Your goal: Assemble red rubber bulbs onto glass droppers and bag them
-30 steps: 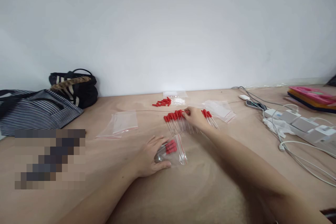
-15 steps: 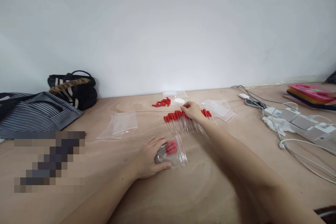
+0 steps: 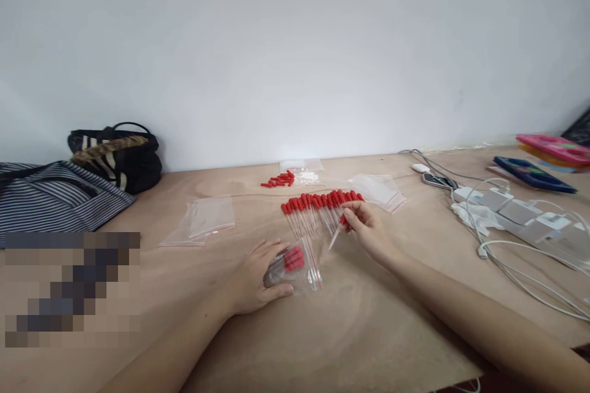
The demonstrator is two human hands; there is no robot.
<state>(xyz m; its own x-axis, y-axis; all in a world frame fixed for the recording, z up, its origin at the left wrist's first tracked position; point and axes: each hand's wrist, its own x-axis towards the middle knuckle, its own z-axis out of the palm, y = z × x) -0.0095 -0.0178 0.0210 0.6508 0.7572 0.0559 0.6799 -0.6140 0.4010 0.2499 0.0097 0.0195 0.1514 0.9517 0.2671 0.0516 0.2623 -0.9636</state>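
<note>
My left hand [image 3: 258, 279] rests on the table, its fingers and thumb around a clear zip bag [image 3: 314, 276]. Several red bulbs [image 3: 294, 258] show inside the bag, whose red-striped mouth faces right. A dropper with a red rubber bulb [image 3: 335, 237] is pinched in my right hand [image 3: 366, 227], its clear tip slanting down to the left. Just behind that hand lies a row of red-bulbed droppers [image 3: 302, 204], side by side with their clear tubes toward me. The fingers hide part of the row's right end.
Loose red bulbs [image 3: 279, 180] and clear tubes [image 3: 310, 178] lie near the wall. Flat zip bags [image 3: 212, 216] are at left, more bags [image 3: 378, 189] at right. A power strip with chargers [image 3: 520, 212], cables and coloured trays [image 3: 534, 173] occupy the right. Two bags [image 3: 64, 196] stand at left.
My right hand has come from the row toward me and to the right, with a dropper in it. My left hand stays on the zip bag. At far right, the pink tray has been lifted.
</note>
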